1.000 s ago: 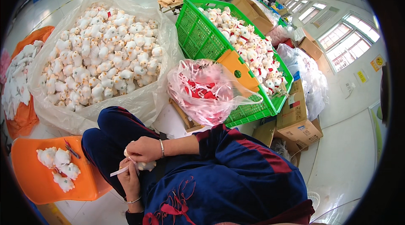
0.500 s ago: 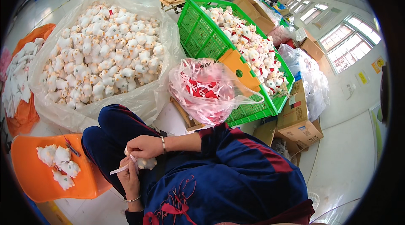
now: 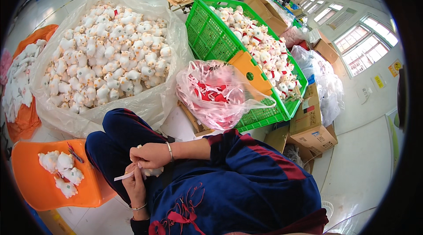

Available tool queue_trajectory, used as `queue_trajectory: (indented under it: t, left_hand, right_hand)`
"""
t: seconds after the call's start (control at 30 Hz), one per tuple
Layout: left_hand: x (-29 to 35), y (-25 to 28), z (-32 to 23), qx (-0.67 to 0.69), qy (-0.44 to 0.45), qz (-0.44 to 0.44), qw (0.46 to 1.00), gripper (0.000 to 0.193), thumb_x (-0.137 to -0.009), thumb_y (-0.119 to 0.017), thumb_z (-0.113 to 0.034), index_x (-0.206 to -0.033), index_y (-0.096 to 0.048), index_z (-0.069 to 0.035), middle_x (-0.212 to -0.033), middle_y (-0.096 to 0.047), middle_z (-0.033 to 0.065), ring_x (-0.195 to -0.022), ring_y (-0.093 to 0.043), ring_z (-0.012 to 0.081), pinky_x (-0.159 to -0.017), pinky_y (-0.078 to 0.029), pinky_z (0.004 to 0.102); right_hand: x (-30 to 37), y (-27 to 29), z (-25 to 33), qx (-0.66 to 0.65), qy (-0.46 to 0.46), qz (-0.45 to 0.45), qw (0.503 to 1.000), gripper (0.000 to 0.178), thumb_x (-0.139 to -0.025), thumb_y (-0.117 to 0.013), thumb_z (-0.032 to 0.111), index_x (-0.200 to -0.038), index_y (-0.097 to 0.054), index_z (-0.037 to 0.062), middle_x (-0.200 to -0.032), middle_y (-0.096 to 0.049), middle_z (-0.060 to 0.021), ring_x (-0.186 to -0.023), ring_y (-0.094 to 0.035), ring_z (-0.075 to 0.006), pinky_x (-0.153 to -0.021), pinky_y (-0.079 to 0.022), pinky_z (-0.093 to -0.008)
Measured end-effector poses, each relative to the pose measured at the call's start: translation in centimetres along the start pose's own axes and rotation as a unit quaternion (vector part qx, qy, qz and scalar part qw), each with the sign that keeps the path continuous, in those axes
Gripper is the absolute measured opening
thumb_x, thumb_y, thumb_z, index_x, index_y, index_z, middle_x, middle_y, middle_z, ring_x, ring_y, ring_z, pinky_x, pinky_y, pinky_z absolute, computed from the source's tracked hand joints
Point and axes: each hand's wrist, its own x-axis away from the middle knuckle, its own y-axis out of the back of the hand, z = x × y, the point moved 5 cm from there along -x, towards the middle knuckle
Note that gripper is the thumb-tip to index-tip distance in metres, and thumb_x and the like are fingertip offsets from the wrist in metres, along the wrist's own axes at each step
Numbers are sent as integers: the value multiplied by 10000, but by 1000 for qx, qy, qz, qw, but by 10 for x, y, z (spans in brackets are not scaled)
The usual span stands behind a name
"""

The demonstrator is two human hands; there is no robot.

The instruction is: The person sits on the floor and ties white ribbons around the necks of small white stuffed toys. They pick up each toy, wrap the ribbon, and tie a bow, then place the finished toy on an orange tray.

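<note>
A small white plush toy [image 3: 154, 172] is held over my lap, largely hidden by my hands. My left hand [image 3: 135, 187] is closed, pinching a narrow white ribbon [image 3: 124, 176] whose loose end sticks out past the fingers. Above it, my right hand [image 3: 152, 155] bends over the toy with its fingertips pressed together at the ribbon, close to the left fingers. Beside my knees, an orange stool [image 3: 31, 160] carries several white plush toys [image 3: 66, 163] and a pair of thread snips [image 3: 76, 153].
A large clear plastic bag [image 3: 152, 103] heaped with white plush toys lies ahead. A green crate [image 3: 211, 37] of toys with red pieces stands farther right. Nearer is a plastic bag [image 3: 238, 111] of red pieces with white ribbons. Cardboard boxes [image 3: 308, 118] line the right.
My right hand has shifted slightly, its fingers curling in more over the toy and ribbon. My left hand stays nearly in place on the ribbon.
</note>
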Motion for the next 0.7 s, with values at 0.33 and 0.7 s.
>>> queue_trajectory:
  t: [0.33, 0.7]
  left_hand:
    - [-3, -2, -17, -58, -23, -7, 998, 253, -1064, -538, -151, -1040, -693, 47, -988, -683, 97, -760, -615, 123, -660, -491, 250]
    - [-2, -2, -12, 6, 24, -6, 1000, 319, -1104, -479, -225, -1096, -677, 24, -855, -647, 23, -702, -583, 66, -650, -488, 215]
  right_hand:
    - [-7, 10, -38, -257, -55, -93, 960, 134, -953, -621, 98, -1059, -582, 26, -894, -621, -25, -781, -590, -95, -685, -503, -260]
    - [15, 132, 12, -145, 10, -176, 974, 370, -1009, -598, 366, -834, -643, 43, -695, -599, -44, -569, -560, -151, -552, -475, -295]
